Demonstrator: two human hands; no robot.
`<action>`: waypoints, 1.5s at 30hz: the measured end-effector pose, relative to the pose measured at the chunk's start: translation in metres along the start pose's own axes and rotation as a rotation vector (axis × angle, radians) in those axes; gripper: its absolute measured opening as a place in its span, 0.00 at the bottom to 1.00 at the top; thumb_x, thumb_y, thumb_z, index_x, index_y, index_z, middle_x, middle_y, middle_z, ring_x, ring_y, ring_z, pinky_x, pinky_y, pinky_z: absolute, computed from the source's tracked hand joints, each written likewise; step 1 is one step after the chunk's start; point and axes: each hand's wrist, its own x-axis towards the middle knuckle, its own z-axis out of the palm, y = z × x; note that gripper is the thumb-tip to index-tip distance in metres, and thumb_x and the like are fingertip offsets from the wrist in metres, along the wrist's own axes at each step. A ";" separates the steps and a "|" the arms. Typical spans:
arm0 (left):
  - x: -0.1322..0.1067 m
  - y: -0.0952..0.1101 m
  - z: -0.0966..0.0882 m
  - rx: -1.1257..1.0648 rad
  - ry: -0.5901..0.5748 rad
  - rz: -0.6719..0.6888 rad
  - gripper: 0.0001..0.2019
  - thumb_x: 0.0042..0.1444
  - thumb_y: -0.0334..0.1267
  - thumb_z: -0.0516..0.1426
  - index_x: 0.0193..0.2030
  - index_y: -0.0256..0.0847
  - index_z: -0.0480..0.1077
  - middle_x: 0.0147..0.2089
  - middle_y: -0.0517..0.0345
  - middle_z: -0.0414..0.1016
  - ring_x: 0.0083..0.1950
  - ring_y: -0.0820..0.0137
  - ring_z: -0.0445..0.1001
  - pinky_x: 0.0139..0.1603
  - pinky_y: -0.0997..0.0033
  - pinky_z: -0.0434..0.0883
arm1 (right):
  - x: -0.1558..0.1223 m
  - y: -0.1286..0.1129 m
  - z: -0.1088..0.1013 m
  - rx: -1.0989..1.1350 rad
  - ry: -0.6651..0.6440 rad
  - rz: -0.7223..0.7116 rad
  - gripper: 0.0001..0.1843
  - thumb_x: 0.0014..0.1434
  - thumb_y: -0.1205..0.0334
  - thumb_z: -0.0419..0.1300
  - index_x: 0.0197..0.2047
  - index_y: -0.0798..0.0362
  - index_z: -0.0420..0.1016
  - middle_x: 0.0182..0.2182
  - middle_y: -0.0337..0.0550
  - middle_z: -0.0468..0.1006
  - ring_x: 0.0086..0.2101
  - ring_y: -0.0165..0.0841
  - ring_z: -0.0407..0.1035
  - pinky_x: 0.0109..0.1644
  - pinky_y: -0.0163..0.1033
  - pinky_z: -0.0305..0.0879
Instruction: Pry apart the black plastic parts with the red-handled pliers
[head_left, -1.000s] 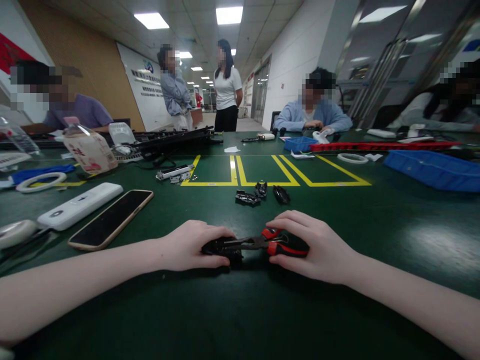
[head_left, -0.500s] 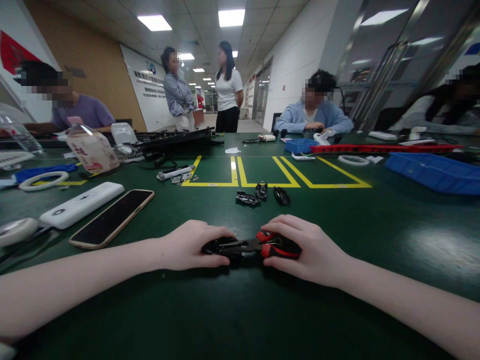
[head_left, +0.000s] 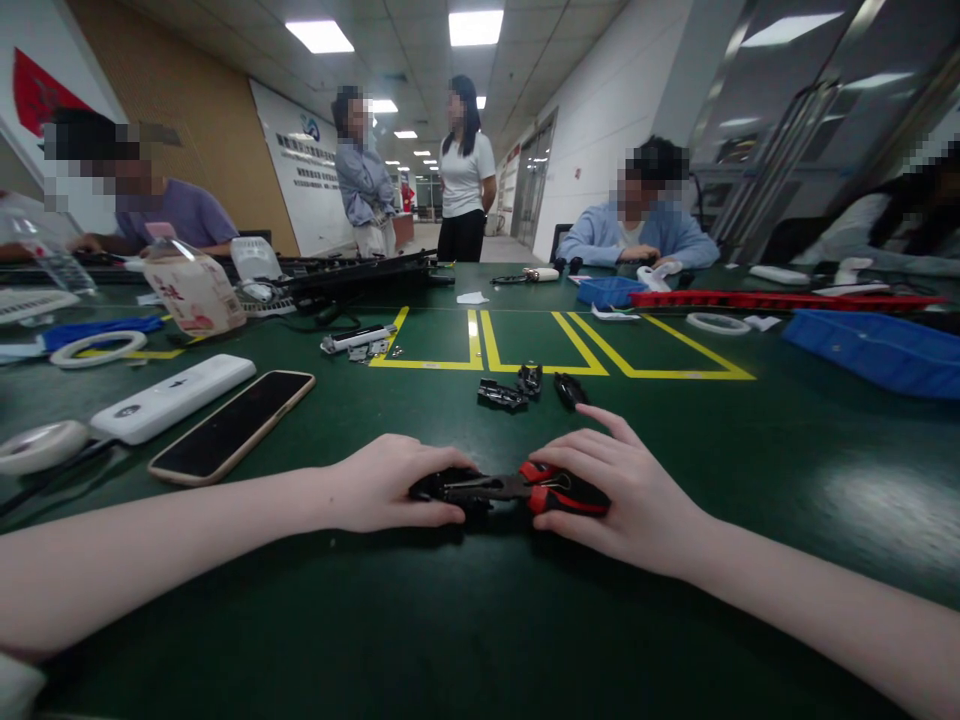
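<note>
My right hand point(head_left: 611, 490) is closed around the red and black handles of a pair of pliers point(head_left: 551, 490), with one finger lifted off. The pliers' jaws point left and reach to a black plastic part point(head_left: 431, 487). Thumb and fingers of my left hand point(head_left: 394, 485) grip that part; much of it is hidden under the hand, and I cannot tell whether the jaws bite on it. Just beyond my hands lie small black plastic pieces point(head_left: 502, 394) and a black oval piece point(head_left: 570, 390), on the green table point(head_left: 480, 620).
A phone point(head_left: 232, 428), a white power strip point(head_left: 176, 398) and a tape roll point(head_left: 43, 447) lie at left. Yellow tape outlines point(head_left: 427, 365) mark the table ahead. A blue tray point(head_left: 874, 350) stands at right. Several people sit or stand beyond.
One finger of my right hand has lifted away from the plier handles. The whole view has shifted slightly; both hands keep their hold.
</note>
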 end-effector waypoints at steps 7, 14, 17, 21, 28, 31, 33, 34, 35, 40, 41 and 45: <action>0.000 -0.002 0.000 0.040 0.011 0.014 0.24 0.65 0.53 0.55 0.63 0.44 0.65 0.45 0.52 0.80 0.38 0.66 0.77 0.36 0.72 0.67 | 0.000 0.000 -0.004 -0.079 0.036 -0.045 0.18 0.56 0.50 0.68 0.47 0.49 0.78 0.43 0.46 0.83 0.54 0.50 0.71 0.67 0.67 0.48; 0.000 -0.002 0.002 0.071 0.009 0.045 0.25 0.65 0.55 0.55 0.63 0.43 0.66 0.45 0.51 0.79 0.37 0.67 0.76 0.34 0.73 0.66 | -0.001 0.003 -0.003 -0.103 0.063 -0.073 0.19 0.56 0.50 0.68 0.48 0.49 0.78 0.43 0.45 0.83 0.54 0.50 0.71 0.66 0.66 0.49; 0.000 -0.004 0.002 0.059 -0.003 0.066 0.25 0.64 0.54 0.55 0.62 0.44 0.66 0.47 0.51 0.79 0.37 0.67 0.76 0.35 0.73 0.66 | -0.001 0.003 -0.002 -0.100 0.061 -0.090 0.19 0.56 0.50 0.68 0.49 0.49 0.78 0.42 0.45 0.84 0.53 0.49 0.71 0.66 0.65 0.49; 0.001 -0.005 0.003 0.045 -0.003 0.087 0.24 0.64 0.53 0.57 0.62 0.45 0.66 0.49 0.50 0.79 0.38 0.67 0.76 0.36 0.73 0.67 | 0.001 0.001 0.001 -0.077 0.037 -0.069 0.19 0.56 0.49 0.68 0.48 0.49 0.77 0.42 0.46 0.83 0.52 0.49 0.72 0.66 0.65 0.50; 0.001 -0.003 0.002 0.026 0.002 0.083 0.23 0.64 0.52 0.57 0.62 0.46 0.66 0.46 0.52 0.79 0.38 0.67 0.76 0.37 0.73 0.67 | 0.002 0.001 0.002 -0.054 0.009 -0.054 0.20 0.57 0.49 0.68 0.49 0.50 0.77 0.42 0.47 0.82 0.50 0.48 0.72 0.65 0.65 0.51; 0.001 -0.004 0.001 0.031 0.007 0.090 0.24 0.64 0.53 0.57 0.62 0.45 0.65 0.46 0.51 0.79 0.38 0.67 0.76 0.36 0.73 0.67 | 0.001 0.001 0.000 -0.058 0.004 -0.054 0.20 0.57 0.49 0.68 0.49 0.49 0.77 0.42 0.47 0.82 0.50 0.47 0.72 0.65 0.65 0.51; 0.000 -0.004 0.002 0.041 0.010 0.094 0.24 0.64 0.53 0.57 0.63 0.45 0.65 0.46 0.51 0.79 0.37 0.67 0.76 0.36 0.73 0.67 | 0.001 0.002 -0.001 -0.057 -0.002 -0.052 0.20 0.56 0.49 0.68 0.49 0.50 0.77 0.42 0.47 0.82 0.49 0.47 0.72 0.65 0.65 0.50; 0.000 -0.005 0.002 0.044 0.008 0.096 0.24 0.64 0.53 0.56 0.63 0.45 0.65 0.46 0.51 0.79 0.37 0.67 0.76 0.36 0.73 0.67 | 0.001 0.002 -0.001 -0.057 -0.005 -0.051 0.20 0.56 0.49 0.68 0.49 0.50 0.77 0.42 0.47 0.82 0.49 0.47 0.72 0.65 0.65 0.50; 0.000 -0.005 0.003 0.047 0.008 0.097 0.24 0.64 0.53 0.56 0.63 0.45 0.65 0.46 0.51 0.79 0.37 0.67 0.76 0.36 0.73 0.67 | 0.001 0.002 -0.001 -0.057 -0.007 -0.052 0.20 0.56 0.49 0.68 0.49 0.50 0.77 0.42 0.47 0.82 0.49 0.46 0.72 0.64 0.64 0.50; 0.001 -0.006 0.005 0.065 0.026 0.129 0.25 0.64 0.55 0.56 0.62 0.45 0.66 0.47 0.51 0.79 0.37 0.66 0.76 0.36 0.73 0.66 | 0.001 0.002 -0.001 -0.058 0.015 -0.077 0.21 0.57 0.49 0.68 0.49 0.52 0.76 0.41 0.47 0.81 0.48 0.46 0.72 0.64 0.62 0.50; 0.002 -0.007 0.005 0.072 0.033 0.139 0.25 0.63 0.55 0.57 0.62 0.45 0.66 0.47 0.51 0.80 0.38 0.66 0.77 0.36 0.73 0.65 | 0.001 0.002 0.000 -0.055 0.021 -0.082 0.21 0.57 0.49 0.68 0.49 0.52 0.76 0.41 0.47 0.81 0.48 0.46 0.72 0.64 0.62 0.50; 0.002 -0.009 0.007 0.070 0.042 0.153 0.25 0.63 0.54 0.57 0.62 0.45 0.66 0.48 0.52 0.80 0.37 0.67 0.77 0.35 0.73 0.65 | 0.003 0.001 0.002 -0.051 0.031 -0.092 0.20 0.57 0.50 0.68 0.49 0.53 0.76 0.41 0.47 0.80 0.48 0.46 0.72 0.64 0.61 0.51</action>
